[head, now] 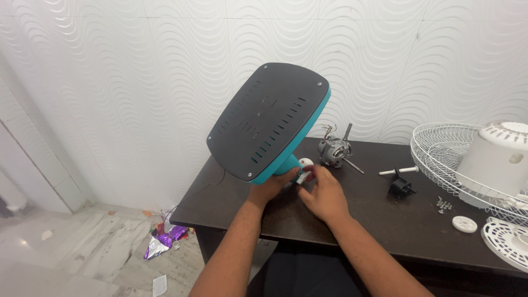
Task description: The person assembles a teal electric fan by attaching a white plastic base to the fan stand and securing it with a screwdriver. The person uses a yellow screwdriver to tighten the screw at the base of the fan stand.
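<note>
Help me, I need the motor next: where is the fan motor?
In the head view, the fan motor sits at the table's back edge, just right of the teal fan base, left of the black plug.

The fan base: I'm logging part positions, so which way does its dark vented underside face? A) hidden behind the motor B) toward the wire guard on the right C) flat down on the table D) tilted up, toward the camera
D: the fan base is held tilted by its teal neck in the left hand, its dark slotted underside and corner screws facing the camera, above the table.
</note>
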